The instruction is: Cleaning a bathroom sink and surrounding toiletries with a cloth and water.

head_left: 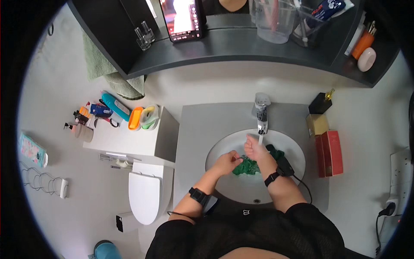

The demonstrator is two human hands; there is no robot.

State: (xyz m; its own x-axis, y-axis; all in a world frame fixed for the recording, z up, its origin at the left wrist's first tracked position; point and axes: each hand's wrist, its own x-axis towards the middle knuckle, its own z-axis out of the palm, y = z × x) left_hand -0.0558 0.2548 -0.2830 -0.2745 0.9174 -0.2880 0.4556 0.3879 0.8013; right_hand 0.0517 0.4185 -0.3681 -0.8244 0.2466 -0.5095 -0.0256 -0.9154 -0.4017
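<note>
Black sheer top nearest, spread along 6 o'clock. Both forearms reach up from it, each with a black strap, over a white oval ceramic basin set in a grey table. Dial centred on basin.

- Green wet cloth: bunched in mid-basin, between the hands. Darker green bunch at 2 o'clock, partly behind the right forearm; cannot tell if same piece.
- Left hand: 9 o'clock, fingers bent, tips at the cloth's edge. Cannot tell whether it grips.
- Right hand: 12 o'clock, just above the cloth, fingers curled inward beside the running water. Cannot tell if anything is held.
- Chrome faucet: 12 o'clock, on, thin stream falling.
- Black bottle with gold top: between 1 and 2. Gold box at 2, just beside a tall red box near 3.
- White toilet with closed lid: between 8 and 9.
- Dark grey curved shelf: 12 o'clock, beyond faucet; lit phone propped toward 11.
</note>
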